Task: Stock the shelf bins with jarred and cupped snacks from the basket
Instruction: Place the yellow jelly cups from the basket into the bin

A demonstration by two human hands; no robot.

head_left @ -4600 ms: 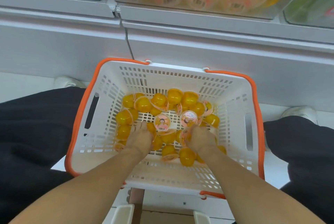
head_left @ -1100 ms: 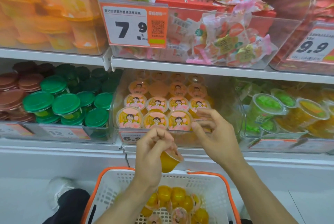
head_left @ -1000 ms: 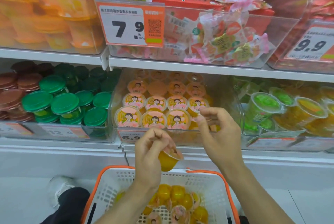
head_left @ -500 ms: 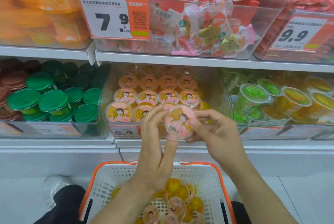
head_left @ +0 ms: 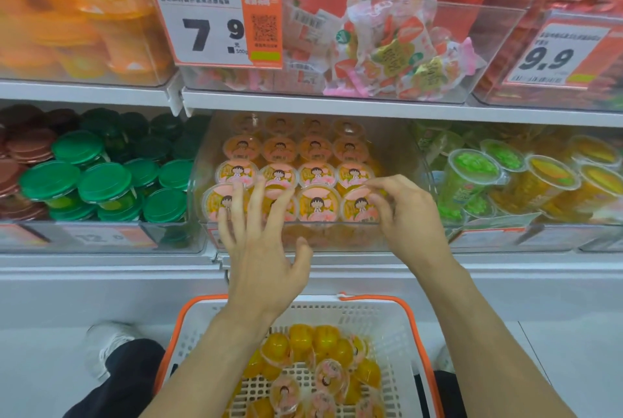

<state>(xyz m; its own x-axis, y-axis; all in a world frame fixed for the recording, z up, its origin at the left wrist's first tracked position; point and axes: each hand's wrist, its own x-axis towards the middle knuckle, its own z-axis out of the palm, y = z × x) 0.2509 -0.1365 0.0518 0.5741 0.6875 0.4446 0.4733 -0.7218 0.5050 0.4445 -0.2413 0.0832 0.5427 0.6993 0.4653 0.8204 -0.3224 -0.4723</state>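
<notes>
Head view. The left hand (head_left: 259, 262) is spread over the front of the clear plastic shelf bin (head_left: 401, 148), fingers straight, its grip wide and holding nothing; half a second ago it shared a pink-lidded yellow jelly cup with the other hand. The right hand (head_left: 401, 212) curls its fingertips on the front-right jelly cup (head_left: 359, 207) of the front row, its grip narrow on that cup's rim. In my judgement the cup has just been seated and the row is full. More yellow jelly cups (head_left: 303, 350) lie loose in the white plastic basket with orange rim (head_left: 199, 306) below, so stocking is unfinished.

Surroundings: white shelving, green-lidded jars (head_left: 101, 181) in the left bin, green and yellow lidded cups (head_left: 472, 171) to the right, an orange price tag reading 7.9 (head_left: 215, 26) above, pale floor below.
</notes>
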